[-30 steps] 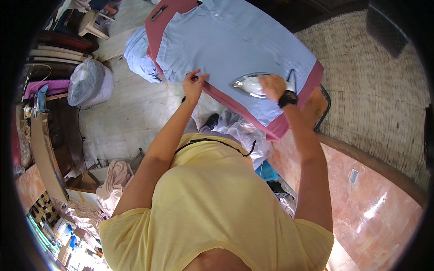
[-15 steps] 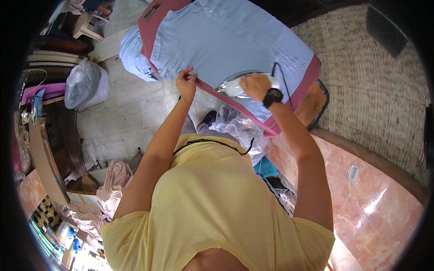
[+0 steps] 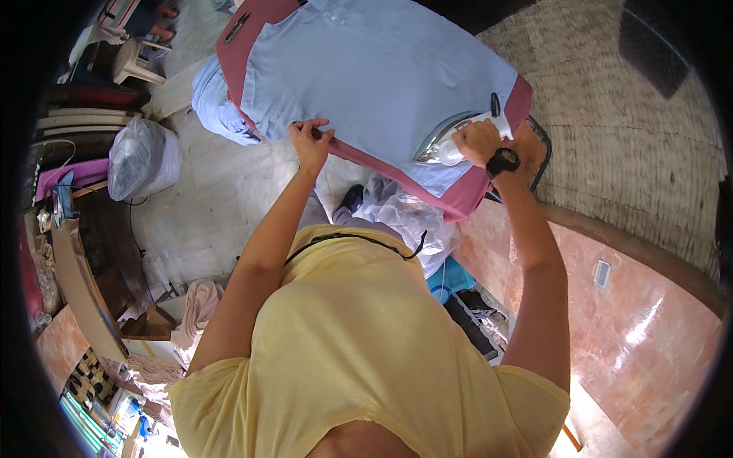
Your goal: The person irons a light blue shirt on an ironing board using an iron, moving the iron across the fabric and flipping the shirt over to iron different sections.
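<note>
A light-blue shirt (image 3: pixel 359 84) lies spread over a maroon-covered ironing board (image 3: pixel 366 158). My right hand (image 3: pixel 477 143) is closed around the handle of a steam iron (image 3: pixel 443 145), whose shiny soleplate rests on the cloth near the board's right end. The iron's tip points left toward my other hand. At the near edge of the board my left hand (image 3: pixel 310 145) pinches the shirt's edge, its fingertips partly hidden against the fabric. More of the blue cloth (image 3: pixel 216 103) hangs bunched off the board's left end.
A small dark tool (image 3: pixel 237 27) lies at the board's far left corner. Clear plastic sheeting (image 3: pixel 401 214) is bunched below the near edge. A stuffed plastic bag (image 3: pixel 145 156) and a beige stool (image 3: pixel 139 62) stand to the left. A pink marbled wall surface (image 3: pixel 565 282) runs along the right.
My right hand has slid the iron to the right along the shirt, toward the board's right end. My left hand has stayed at the near edge, shifting slightly left.
</note>
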`<state>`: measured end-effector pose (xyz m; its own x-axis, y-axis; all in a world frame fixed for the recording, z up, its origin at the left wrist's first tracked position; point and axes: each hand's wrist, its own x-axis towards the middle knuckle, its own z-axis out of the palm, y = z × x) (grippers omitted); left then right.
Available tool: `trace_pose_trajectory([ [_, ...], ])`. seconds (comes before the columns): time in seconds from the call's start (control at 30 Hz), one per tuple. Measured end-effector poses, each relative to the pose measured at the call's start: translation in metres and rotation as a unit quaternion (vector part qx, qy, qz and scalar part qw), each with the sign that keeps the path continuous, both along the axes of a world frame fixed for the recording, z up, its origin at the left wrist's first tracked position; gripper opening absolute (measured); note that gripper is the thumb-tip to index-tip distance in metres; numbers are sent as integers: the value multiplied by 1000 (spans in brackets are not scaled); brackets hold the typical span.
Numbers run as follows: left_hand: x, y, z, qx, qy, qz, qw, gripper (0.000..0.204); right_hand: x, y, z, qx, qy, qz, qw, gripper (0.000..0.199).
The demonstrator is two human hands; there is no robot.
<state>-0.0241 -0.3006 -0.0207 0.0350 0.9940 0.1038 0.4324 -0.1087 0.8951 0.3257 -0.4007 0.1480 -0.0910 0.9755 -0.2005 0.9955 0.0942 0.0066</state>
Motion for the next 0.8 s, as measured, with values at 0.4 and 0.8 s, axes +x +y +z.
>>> trace_pose_trajectory([
  [0.4,0,3,-6,-23,-23,-20,999,28,34,-16,-5,-27,-8,32,999,36],
  [0.8,-7,0,-7,-19,-25,-33,999,28,9,-35,16,-99,-29,83,991,32],
])
